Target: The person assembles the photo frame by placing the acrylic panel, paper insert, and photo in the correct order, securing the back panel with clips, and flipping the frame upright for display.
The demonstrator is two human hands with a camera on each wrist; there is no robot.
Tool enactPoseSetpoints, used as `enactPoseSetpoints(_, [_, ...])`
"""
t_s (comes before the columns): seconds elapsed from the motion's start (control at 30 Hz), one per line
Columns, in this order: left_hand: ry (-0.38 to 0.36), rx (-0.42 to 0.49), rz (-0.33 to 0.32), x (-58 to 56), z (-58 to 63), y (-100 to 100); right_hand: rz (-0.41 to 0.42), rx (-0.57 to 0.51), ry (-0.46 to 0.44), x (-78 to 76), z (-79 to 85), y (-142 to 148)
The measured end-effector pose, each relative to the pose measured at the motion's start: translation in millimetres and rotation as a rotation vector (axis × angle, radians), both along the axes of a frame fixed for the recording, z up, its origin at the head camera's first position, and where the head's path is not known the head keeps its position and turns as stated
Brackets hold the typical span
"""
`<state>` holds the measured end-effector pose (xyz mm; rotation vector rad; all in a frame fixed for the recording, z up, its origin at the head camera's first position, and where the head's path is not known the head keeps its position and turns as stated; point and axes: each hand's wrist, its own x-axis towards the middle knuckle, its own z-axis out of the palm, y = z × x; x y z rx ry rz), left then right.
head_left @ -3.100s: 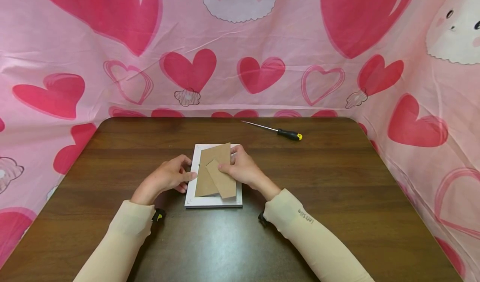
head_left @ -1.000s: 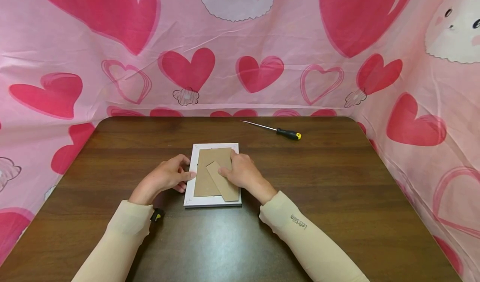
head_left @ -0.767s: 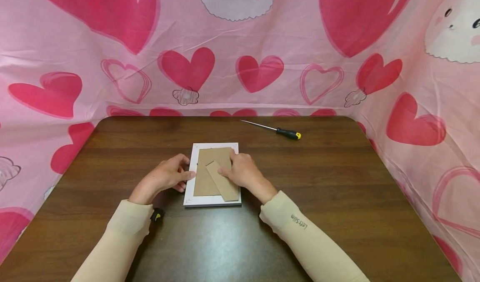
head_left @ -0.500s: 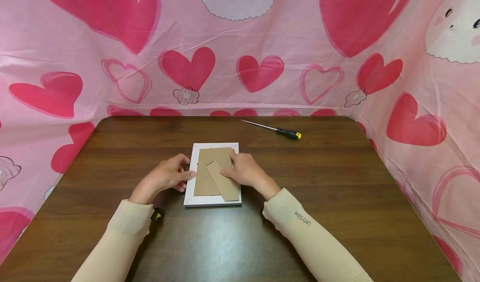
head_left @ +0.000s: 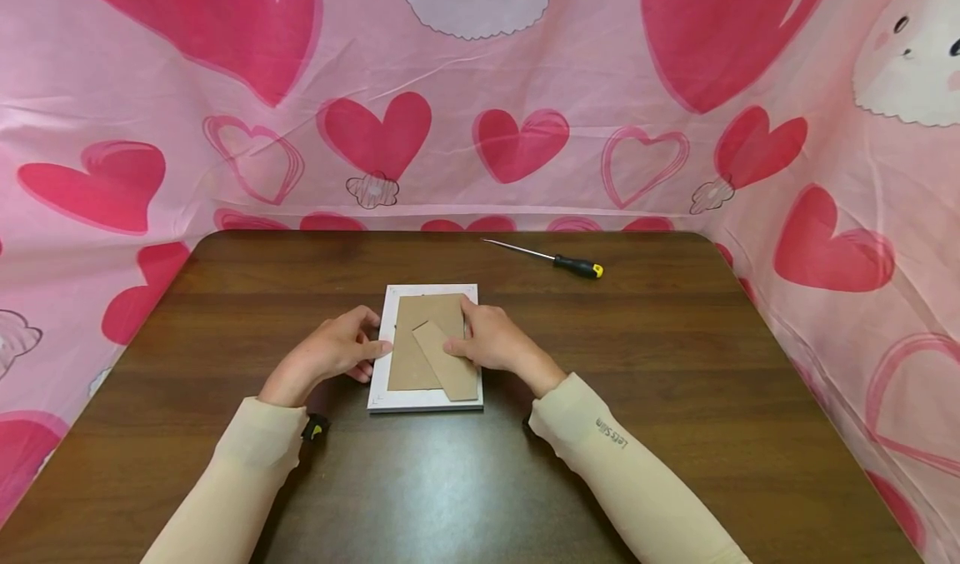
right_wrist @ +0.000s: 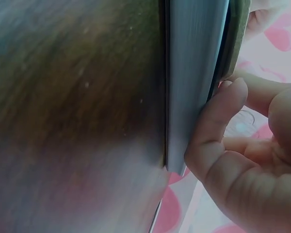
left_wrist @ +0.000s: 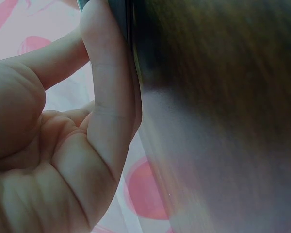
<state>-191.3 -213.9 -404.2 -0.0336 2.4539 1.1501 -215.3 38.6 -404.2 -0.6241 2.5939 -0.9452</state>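
Note:
In the head view a white picture frame (head_left: 420, 400) lies face down on the table. Its brown backing board (head_left: 408, 339) sits within the border, with the easel leg (head_left: 452, 372) slanting across it. My left hand (head_left: 339, 349) holds the frame's left side, thumb on the border and a finger along the edge. With my right hand (head_left: 497, 341) I grip the right side of the backing board, thumb by the leg. In the right wrist view, a curled finger touches the frame's side (right_wrist: 194, 73), its tip near the edge of the board (right_wrist: 238, 41).
Behind the frame, a screwdriver (head_left: 576, 267) with a black and yellow handle lies near the far edge of the brown table (head_left: 660, 347). Pink heart-patterned cloth (head_left: 585, 47) hangs at the back and sides.
Three seconds ago the backing board stood askew, its top corner over the border; now it lies flat and straight. My right hand has since shifted slightly right. The left stays put.

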Motion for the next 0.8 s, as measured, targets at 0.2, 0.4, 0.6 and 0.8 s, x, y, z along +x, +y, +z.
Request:
enactPoseSetpoints(0.2, [-0.003,-0.003,0.002,-0.6,-0.1,-1.1,0.027,0.035,0.035,-1.2,1.1,0.7])
enactPoseSetpoints(0.4, [0.000,0.005,0.010,-0.9,0.8,-1.3,0.022,0.066,0.031,-1.1,1.6,0.5])
enactPoseSetpoints(0.6, [0.006,0.010,0.001,-0.3,0.8,-0.7,0.049,0.110,0.096,-1.0,0.8,-1.2])
enactPoseSetpoints(0.8, [0.005,0.000,-0.009,0.1,0.0,-0.9,0.059,0.117,0.118,-0.3,0.1,-2.1])
